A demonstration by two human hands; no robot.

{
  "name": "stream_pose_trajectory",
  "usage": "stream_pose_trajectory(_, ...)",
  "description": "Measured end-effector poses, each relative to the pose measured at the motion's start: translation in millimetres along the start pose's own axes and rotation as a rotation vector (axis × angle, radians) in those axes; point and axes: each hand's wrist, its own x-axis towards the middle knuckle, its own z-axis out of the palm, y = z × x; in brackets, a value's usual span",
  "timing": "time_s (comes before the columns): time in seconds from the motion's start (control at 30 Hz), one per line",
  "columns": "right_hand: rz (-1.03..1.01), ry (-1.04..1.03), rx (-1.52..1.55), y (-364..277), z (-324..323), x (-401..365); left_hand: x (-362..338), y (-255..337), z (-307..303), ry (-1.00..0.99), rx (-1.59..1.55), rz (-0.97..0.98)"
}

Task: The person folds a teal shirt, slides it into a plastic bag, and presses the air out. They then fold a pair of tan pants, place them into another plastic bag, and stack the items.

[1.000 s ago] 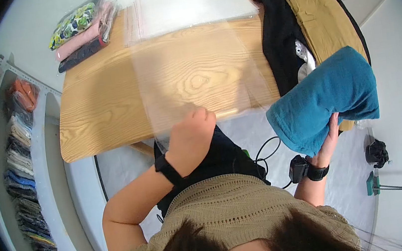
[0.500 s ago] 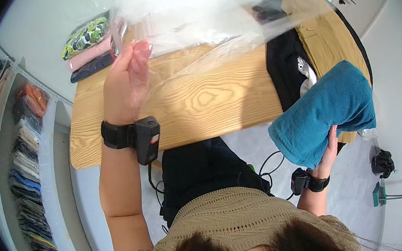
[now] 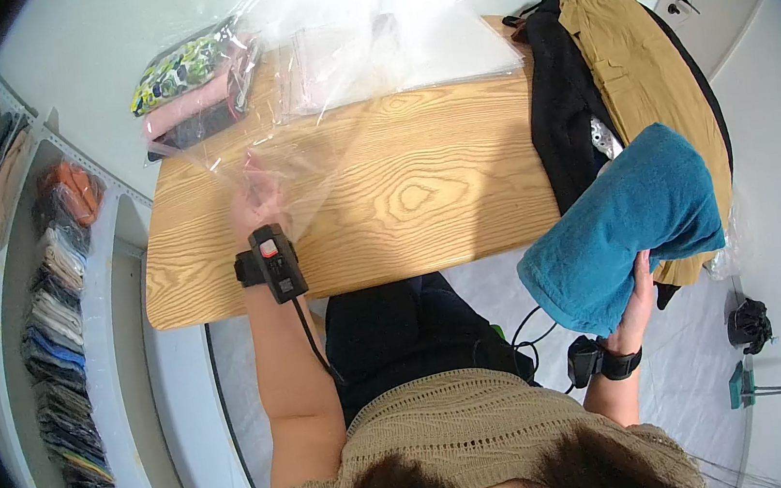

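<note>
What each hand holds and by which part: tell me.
Left hand: clear plastic bag, by its near edge. Right hand: folded teal garment, gripped from beneath its near end.

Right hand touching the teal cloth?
Touching. The head view shows the right hand gripping the teal cloth from below, fingers pressed against it.

The clear plastic bag [image 3: 331, 76], crinkled and glossy, hangs raised and spread toward 11 o'clock; the teal garment [image 3: 626, 220], folded thick, sits tilted at 3 o'clock
</note>
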Motion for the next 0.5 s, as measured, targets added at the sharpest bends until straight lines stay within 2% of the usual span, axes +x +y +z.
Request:
stream_pose_trajectory(0.07, -0.002, 0.018, -0.013, 2, -1, 0, 3, 3, -26, -0.559, 0.232, -0.128)
stream_pose_trajectory(0.1, -0.005, 0.040, -0.025, 2, 0, 0, 7, 7, -32, -0.557, 0.232, -0.126)
stream_pose_trajectory(0.17, -0.020, 0.044, -0.020, 2, 6, -2, 14, 12, -35, -0.563, 0.012, -0.336)
stream_pose_trajectory(0.2, -0.039, 0.047, -0.012, 1, 9, -3, 14, 11, -33, -0.560, 0.010, -0.335)
stream_pose_trajectory(0.27, -0.018, 0.044, -0.033, 2, 1, -1, 12, 6, -24, -0.724, -0.031, -0.482)
stream_pose_trajectory(0.3, 0.003, 0.041, -0.050, 2, -1, 0, 10, 2, -17, -0.722, -0.035, -0.481)
stream_pose_trajectory(0.37, -0.003, 0.035, -0.060, 1, -1, 0, 3, -8, 0, 0.222, 0.174, 0.179)
stream_pose_trajectory(0.4, -0.010, 0.029, -0.065, 1, -1, -1, -8, -19, 12, 0.225, 0.172, 0.179)
stream_pose_trajectory(0.47, 0.000, 0.040, -0.057, -2, 4, -3, -41, -52, 34, 0.247, 0.599, 0.226)
stream_pose_trajectory(0.5, 0.009, 0.051, -0.046, -3, 6, -3, -53, -65, 36, 0.183, 0.685, 0.158)
